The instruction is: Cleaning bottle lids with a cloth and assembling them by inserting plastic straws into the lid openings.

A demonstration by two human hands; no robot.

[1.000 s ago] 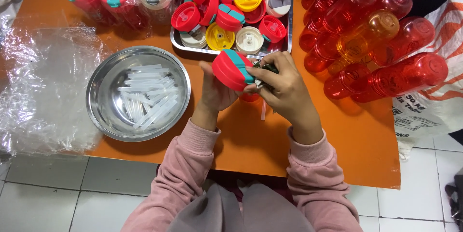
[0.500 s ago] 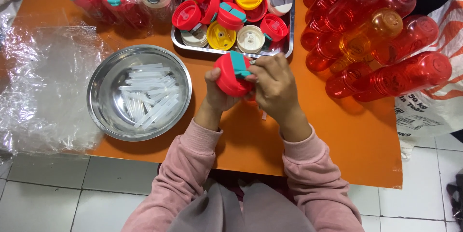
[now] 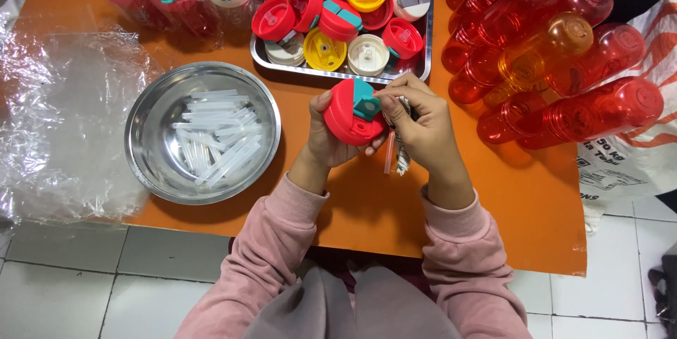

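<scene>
The left hand (image 3: 326, 143) has its grip closed round a red lid (image 3: 350, 113) above the orange worktop (image 3: 536, 205), near the metal tray (image 3: 420, 70); the right hand (image 3: 422, 122) pinches the lid's teal flap (image 3: 365, 103).

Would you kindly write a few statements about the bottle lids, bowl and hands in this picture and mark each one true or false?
1. The left hand holds a red lid with a teal flap. True.
2. The round steel bowl is filled with yellow lids. False: it holds short clear plastic tubes.
3. The right hand rests flat on the orange table. False: it is raised, its fingers pinched at the lid's edge.
4. The steel tray holds red, yellow and white lids. True.
5. The red see-through bottles lie to the left of the bowl. False: they are piled at the right, beyond the tray.
</scene>
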